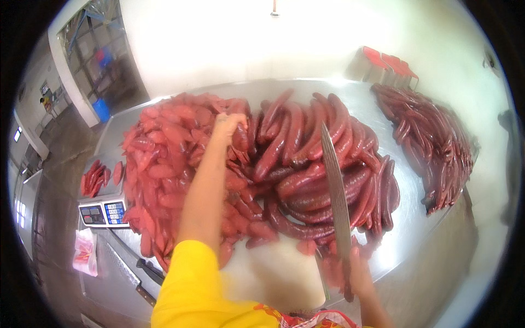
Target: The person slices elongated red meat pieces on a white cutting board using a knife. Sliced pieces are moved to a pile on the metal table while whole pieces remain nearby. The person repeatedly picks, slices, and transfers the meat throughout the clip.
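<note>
My left hand (228, 126) reaches far across the steel table (411, 218) and closes on a red sausage (241, 136) at the border between two heaps. Left of it lies a heap of cut sausage slices (164, 164). To the right is a pile of whole long red sausages (317, 164). My right hand (358, 273) grips the handle of a long knife (334, 186), whose blade points away from me over the whole sausages. A white cutting board (273, 273) lies in front of me, below both heaps.
A weighing scale (104, 210) with slices on its pan stands at the left. Another pile of darker sausages (432, 142) lies at the right. Two more knives (143, 273) rest near the table's left front edge. Red-topped crates (391, 65) stand at the back.
</note>
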`<move>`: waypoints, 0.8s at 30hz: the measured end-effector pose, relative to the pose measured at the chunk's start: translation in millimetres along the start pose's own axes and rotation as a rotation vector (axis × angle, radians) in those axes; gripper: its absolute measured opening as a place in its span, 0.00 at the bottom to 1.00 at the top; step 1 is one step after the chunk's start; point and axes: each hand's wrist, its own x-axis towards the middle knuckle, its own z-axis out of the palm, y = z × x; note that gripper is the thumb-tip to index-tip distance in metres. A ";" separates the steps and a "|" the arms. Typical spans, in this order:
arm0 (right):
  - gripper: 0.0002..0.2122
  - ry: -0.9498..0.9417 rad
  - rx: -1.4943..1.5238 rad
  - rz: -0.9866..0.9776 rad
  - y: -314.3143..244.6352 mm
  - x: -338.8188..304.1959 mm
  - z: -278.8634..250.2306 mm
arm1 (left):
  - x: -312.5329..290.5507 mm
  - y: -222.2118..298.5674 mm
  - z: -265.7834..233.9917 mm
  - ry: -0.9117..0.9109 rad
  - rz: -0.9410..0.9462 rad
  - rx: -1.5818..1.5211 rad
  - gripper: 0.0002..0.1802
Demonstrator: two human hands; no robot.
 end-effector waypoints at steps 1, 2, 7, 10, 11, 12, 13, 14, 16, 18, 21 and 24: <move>0.34 -0.006 0.053 0.005 3.7 -4.4 -4.7 | -25.0 19.6 -3.1 -0.038 0.103 -0.007 0.16; 0.34 0.010 0.091 0.027 7.4 -9.9 -9.8 | -52.6 38.4 -7.7 -0.058 0.214 -0.012 0.19; 0.32 0.058 0.208 -0.204 22.9 -35.1 -23.6 | -169.7 99.7 -26.5 -0.019 0.122 0.376 0.29; 0.32 0.023 0.263 -0.262 28.5 -42.3 -29.7 | -239.9 75.7 -5.3 0.005 0.279 0.969 0.24; 0.31 0.004 0.241 -0.230 29.9 -43.0 -32.9 | -270.8 63.7 1.9 -0.020 0.286 0.903 0.25; 0.31 -0.009 0.242 -0.222 31.9 -44.6 -36.8 | -296.6 55.6 8.9 -0.021 0.280 0.843 0.23; 0.32 -0.027 0.192 -0.221 34.7 -46.4 -39.0 | -322.6 50.4 11.8 -0.075 0.233 0.701 0.23; 0.32 -0.062 0.191 -0.177 38.7 -49.7 -41.7 | -348.7 44.5 13.9 -0.074 0.123 0.743 0.22; 0.31 -0.096 0.188 -0.077 48.0 -54.0 -46.5 | -390.8 34.7 14.8 -0.164 0.087 1.050 0.22; 0.31 -0.132 0.143 -0.043 59.0 -55.8 -49.9 | -431.1 21.0 11.0 -0.288 0.272 1.311 0.21; 0.30 -0.239 0.011 0.042 76.4 -59.2 -55.5 | -464.0 -7.9 1.2 -0.507 0.126 1.390 0.24; 0.28 -0.373 -0.183 0.033 87.8 -57.2 -56.2 | -483.1 -43.4 4.8 -0.374 0.223 1.624 0.23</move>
